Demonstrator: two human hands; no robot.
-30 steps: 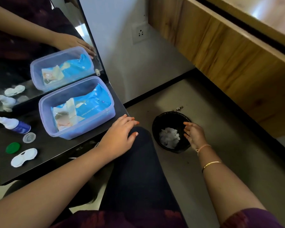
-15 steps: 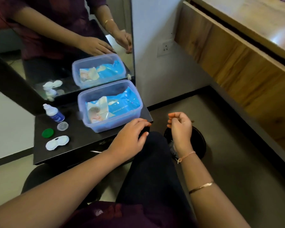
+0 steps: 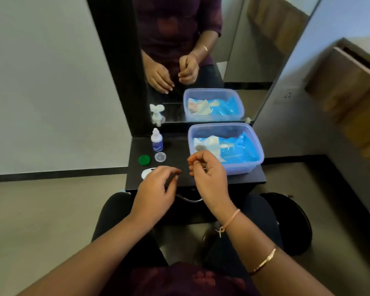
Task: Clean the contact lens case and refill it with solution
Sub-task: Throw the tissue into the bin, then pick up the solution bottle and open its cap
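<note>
Lens case (image 3: 146, 173) at 11 o'clock, half hidden by loosely spread left grip (image 3: 156, 193); right grip (image 3: 209, 178) curled, empty.

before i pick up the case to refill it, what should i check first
1. Case in reach: ok. The white case lies on the black table, just under the left hand.
2. Case clean and dry: cannot tell. The hand hides most of it.
3. Lids off: cannot tell. A green cap and a clear cap lie loose beside the case.
4. Bottle ready: ok. The bottle stands upright behind the caps.
5. Hands free: ok. The left hand is relaxed and the right hand is curled, with nothing seen in either.
</note>
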